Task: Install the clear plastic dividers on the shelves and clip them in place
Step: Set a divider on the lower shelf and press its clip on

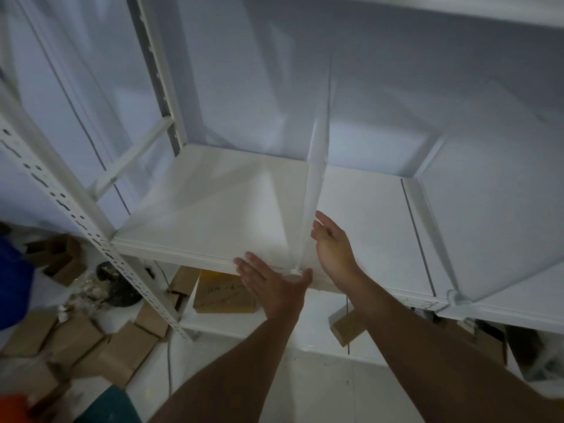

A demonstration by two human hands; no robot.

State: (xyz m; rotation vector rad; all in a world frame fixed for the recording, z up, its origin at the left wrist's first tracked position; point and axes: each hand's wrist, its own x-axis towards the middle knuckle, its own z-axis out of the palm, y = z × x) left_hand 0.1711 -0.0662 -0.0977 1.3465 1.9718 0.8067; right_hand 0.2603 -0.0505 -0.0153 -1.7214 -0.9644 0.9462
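Clear divider (314,190) stands upright mid-frame on the shelf (213,209), long axis front-to-back. Left hand (271,285), spread, thumb at its front-bottom clip (294,272); right hand (332,242), loosely spread, just beside its right face.

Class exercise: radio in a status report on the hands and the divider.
Left hand open, thumb at clear plastic divider front clip. Right hand open beside it. Divider upright on white metal shelf. Nothing obstructing.
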